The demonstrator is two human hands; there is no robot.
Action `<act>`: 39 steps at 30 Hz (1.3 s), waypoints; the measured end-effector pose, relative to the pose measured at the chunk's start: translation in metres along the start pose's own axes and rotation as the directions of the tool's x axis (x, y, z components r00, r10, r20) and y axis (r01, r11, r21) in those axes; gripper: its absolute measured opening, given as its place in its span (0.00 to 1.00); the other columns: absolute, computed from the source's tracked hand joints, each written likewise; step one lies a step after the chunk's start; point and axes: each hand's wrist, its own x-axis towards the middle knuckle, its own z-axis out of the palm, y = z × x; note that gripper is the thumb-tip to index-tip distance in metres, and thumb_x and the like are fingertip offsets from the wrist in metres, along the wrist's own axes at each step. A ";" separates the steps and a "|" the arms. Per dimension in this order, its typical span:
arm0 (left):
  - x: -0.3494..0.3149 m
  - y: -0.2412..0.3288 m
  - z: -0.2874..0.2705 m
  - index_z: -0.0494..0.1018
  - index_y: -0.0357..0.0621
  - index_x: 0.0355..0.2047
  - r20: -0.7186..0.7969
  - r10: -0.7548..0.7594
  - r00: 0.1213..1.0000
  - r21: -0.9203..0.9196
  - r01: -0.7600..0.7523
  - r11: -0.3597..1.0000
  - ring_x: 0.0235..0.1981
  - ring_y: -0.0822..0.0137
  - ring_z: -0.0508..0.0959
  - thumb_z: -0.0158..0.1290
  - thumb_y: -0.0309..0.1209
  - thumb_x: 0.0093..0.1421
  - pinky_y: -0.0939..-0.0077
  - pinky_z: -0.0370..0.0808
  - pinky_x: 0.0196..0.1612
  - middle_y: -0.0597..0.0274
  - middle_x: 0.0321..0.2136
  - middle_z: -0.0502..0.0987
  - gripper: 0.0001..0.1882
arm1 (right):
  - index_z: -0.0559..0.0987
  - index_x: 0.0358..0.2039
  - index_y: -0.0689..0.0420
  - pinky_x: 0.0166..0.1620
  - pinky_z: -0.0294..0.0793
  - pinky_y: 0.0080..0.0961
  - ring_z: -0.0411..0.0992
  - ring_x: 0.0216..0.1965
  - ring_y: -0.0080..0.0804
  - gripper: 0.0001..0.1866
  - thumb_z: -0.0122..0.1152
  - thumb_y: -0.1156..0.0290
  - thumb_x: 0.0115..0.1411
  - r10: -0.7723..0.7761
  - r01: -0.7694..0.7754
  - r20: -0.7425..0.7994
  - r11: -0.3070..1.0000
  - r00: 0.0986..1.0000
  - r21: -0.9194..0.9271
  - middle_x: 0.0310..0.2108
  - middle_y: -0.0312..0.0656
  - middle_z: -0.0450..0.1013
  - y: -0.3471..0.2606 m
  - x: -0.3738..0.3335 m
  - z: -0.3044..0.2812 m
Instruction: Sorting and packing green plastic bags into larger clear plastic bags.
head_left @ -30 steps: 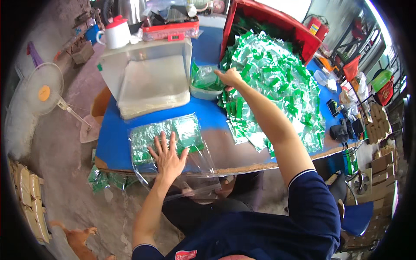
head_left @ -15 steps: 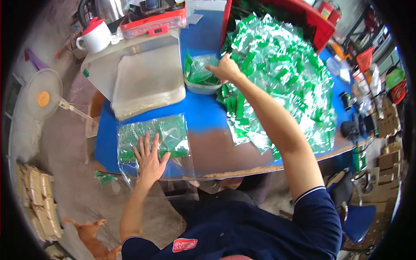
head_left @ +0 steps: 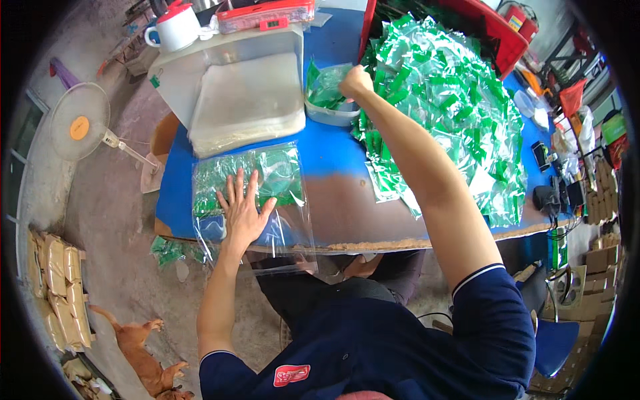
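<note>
The left hand (head_left: 244,219) lies palm down on a large clear plastic bag (head_left: 293,223), its fingers (head_left: 251,191) spread wide and gripping nothing. The bag rests near the front of the blue desk (head_left: 333,159), in front of the person's left side, and its lower end hangs over the worn front edge. Green-and-clear packets (head_left: 283,170) fill the upper part of the bag, beyond the palm and around the fingertips.

The right hand (head_left: 357,83) reaches across the desk to a small pale plastic tub (head_left: 331,117), at the side next to the heap. Its fingers are curled down, and the view does not show whether they grip anything. More green packets (head_left: 327,87) lie in the tub, right beside this hand.

To the right of the tub spreads a big heap of green-and-clear packets (head_left: 447,120), in front of a red crate (head_left: 513,47) that stands tipped toward it. Left of the tub, a stack of clear plastic bags (head_left: 250,93) lies in a whitish open box (head_left: 180,77). A white jug with a red lid (head_left: 179,32) and a red tray (head_left: 267,17) stand at the box's far side.
</note>
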 end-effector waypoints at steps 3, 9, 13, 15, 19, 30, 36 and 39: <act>-0.005 -0.010 -0.002 0.51 0.58 0.73 0.011 -0.004 1.000 0.002 0.004 1.000 0.74 0.41 0.43 0.47 0.61 0.64 0.29 0.37 0.70 0.50 0.74 0.45 0.43 | 0.71 0.50 0.67 0.50 0.81 0.37 0.80 0.48 0.47 0.25 0.64 0.68 0.54 -0.004 0.012 -0.103 0.997 0.995 0.079 0.46 0.57 0.78 -0.007 -0.015 -0.028; -0.003 -0.036 -0.027 0.49 0.55 0.73 0.084 -0.034 0.996 0.056 0.029 0.998 0.73 0.41 0.47 0.57 0.56 0.61 0.33 0.42 0.70 0.43 0.72 0.47 0.47 | 0.77 0.52 0.63 0.47 0.77 0.41 0.79 0.43 0.50 0.33 0.75 0.61 0.48 -0.562 0.544 -0.155 0.827 0.812 -0.143 0.42 0.56 0.80 -0.001 -0.059 -0.135; 0.021 0.047 -0.084 0.43 0.49 0.74 -0.345 0.090 0.934 -0.704 -0.320 0.634 0.72 0.43 0.51 0.70 0.43 0.52 0.48 0.50 0.71 0.40 0.70 0.50 0.58 | 0.72 0.59 0.62 0.50 0.77 0.41 0.79 0.44 0.53 0.35 0.72 0.65 0.52 -0.868 0.876 0.129 0.464 0.479 -0.130 0.42 0.57 0.79 0.023 -0.136 -0.142; 0.029 0.087 -0.080 0.38 0.48 0.74 -0.302 0.147 0.942 -0.861 -0.335 0.383 0.71 0.47 0.53 0.74 0.36 0.47 0.54 0.54 0.71 0.40 0.70 0.51 0.66 | 0.71 0.59 0.60 0.49 0.76 0.44 0.78 0.43 0.56 0.33 0.70 0.68 0.53 -0.865 0.912 0.295 0.405 0.405 -0.065 0.41 0.56 0.79 0.022 -0.172 -0.109; 0.035 0.108 -0.040 0.46 0.46 0.71 -0.013 0.359 0.933 -0.920 -0.152 0.362 0.62 0.60 0.67 0.76 0.29 0.41 0.64 0.64 0.66 0.52 0.63 0.64 0.63 | 0.71 0.57 0.56 0.45 0.76 0.48 0.78 0.43 0.55 0.30 0.69 0.71 0.54 -0.839 0.883 0.305 0.470 0.451 -0.012 0.37 0.55 0.79 0.046 -0.216 -0.055; -0.001 0.138 0.008 0.66 0.40 0.61 -0.066 0.425 0.903 -0.922 -0.218 0.320 0.58 0.62 0.72 0.75 0.27 0.41 0.65 0.68 0.62 0.59 0.56 0.73 0.46 | 0.66 0.55 0.60 0.56 0.72 0.37 0.69 0.54 0.35 0.41 0.82 0.61 0.47 -0.498 0.445 -0.183 0.479 0.848 0.757 0.51 0.48 0.70 0.157 -0.255 0.048; -0.005 0.135 -0.003 0.59 0.39 0.64 -0.062 0.342 0.938 -0.835 -0.236 0.497 0.59 0.60 0.70 0.79 0.32 0.37 0.65 0.66 0.63 0.55 0.57 0.71 0.55 | 0.75 0.25 0.57 0.27 0.62 0.21 0.61 0.24 0.14 0.14 0.68 0.67 0.63 -0.253 0.264 -0.168 0.416 0.953 0.870 0.20 0.25 0.67 0.152 -0.259 0.040; -0.006 0.137 0.003 0.60 0.38 0.63 -0.127 0.313 0.941 -0.859 -0.263 0.440 0.58 0.61 0.71 0.77 0.31 0.41 0.65 0.67 0.63 0.55 0.56 0.72 0.51 | 0.77 0.26 0.58 0.27 0.62 0.21 0.60 0.24 0.13 0.15 0.63 0.62 0.67 -0.295 0.192 -0.068 0.416 0.953 0.889 0.22 0.23 0.68 0.158 -0.250 0.033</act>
